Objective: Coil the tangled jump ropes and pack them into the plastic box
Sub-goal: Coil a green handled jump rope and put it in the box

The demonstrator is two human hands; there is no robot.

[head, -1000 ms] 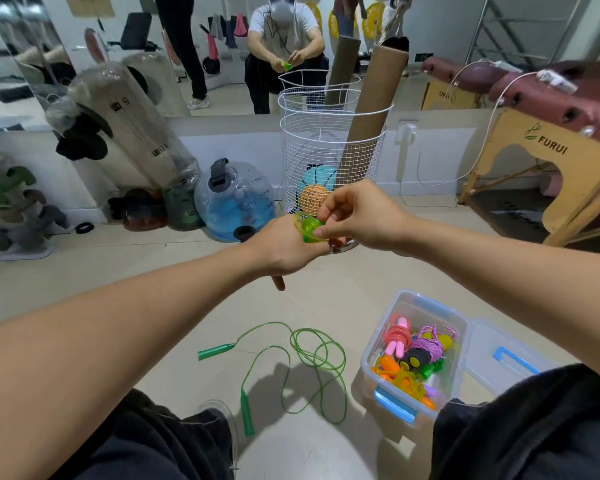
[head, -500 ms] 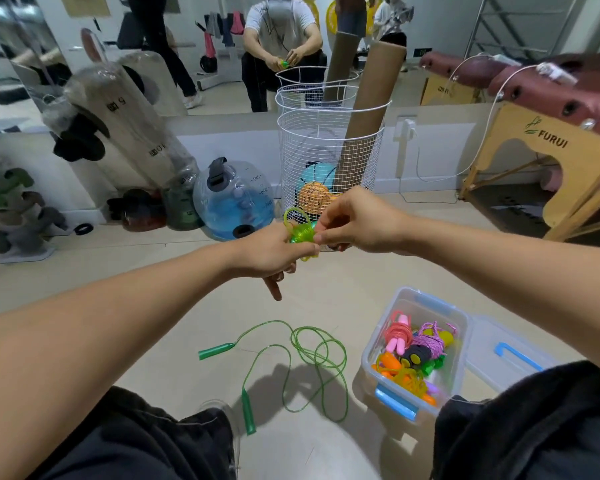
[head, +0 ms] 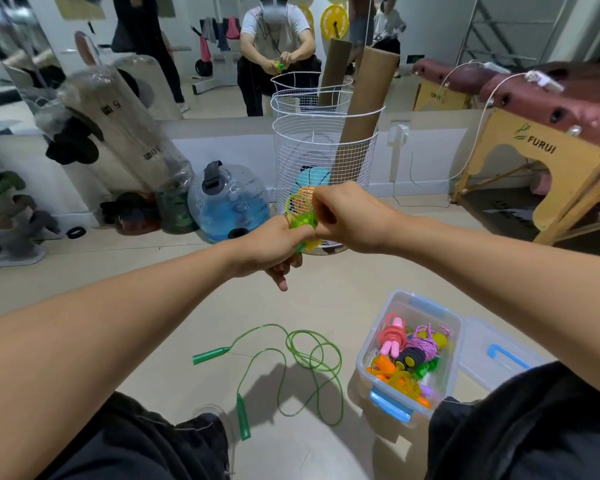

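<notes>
Left hand (head: 274, 245) grips a coiled light-green jump rope (head: 302, 220) at frame centre; right hand (head: 347, 216) pinches its loop at 12 o'clock of the coil. A dark-green rope (head: 291, 362) lies tangled on the floor at 6 o'clock; the plastic box (head: 371, 348), holding coiled ropes, sits at 4 o'clock.

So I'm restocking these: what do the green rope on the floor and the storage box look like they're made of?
Green jump rope: looks like glossy, translucent plastic cord, probably PVC, since the floor shows through it; its handles look like opaque matte plastic. Plastic box: clear, slightly frosted hard plastic, the contents visible through its walls, with opaque blue clips.
</notes>
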